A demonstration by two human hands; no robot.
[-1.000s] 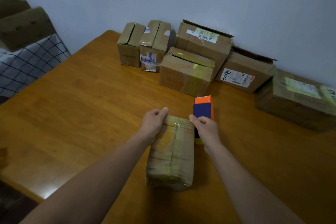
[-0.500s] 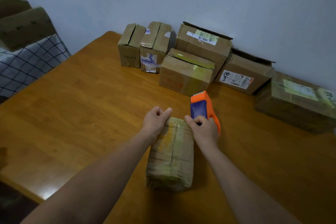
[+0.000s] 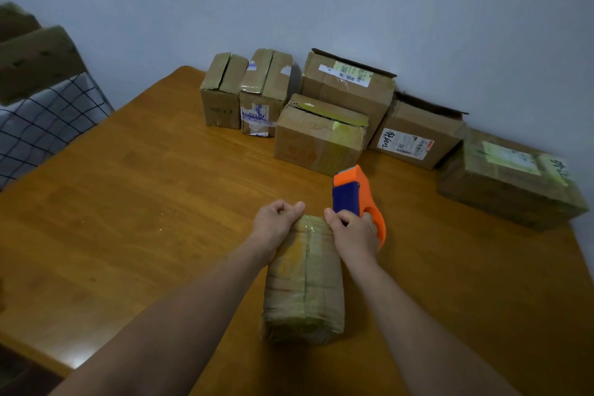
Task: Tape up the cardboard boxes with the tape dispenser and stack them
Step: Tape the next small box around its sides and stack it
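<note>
The left hand (image 3: 276,222) holds the small cardboard box (image 3: 303,283) at its far end while the right hand (image 3: 353,235) grips the tape dispenser (image 3: 360,196).

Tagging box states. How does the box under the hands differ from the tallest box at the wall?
Size: near box small, tall box larger. Seal: near box taped shut, tall box has a flap up. Contact: left hand holds near box, tall box untouched. Both brown cardboard.
</note>
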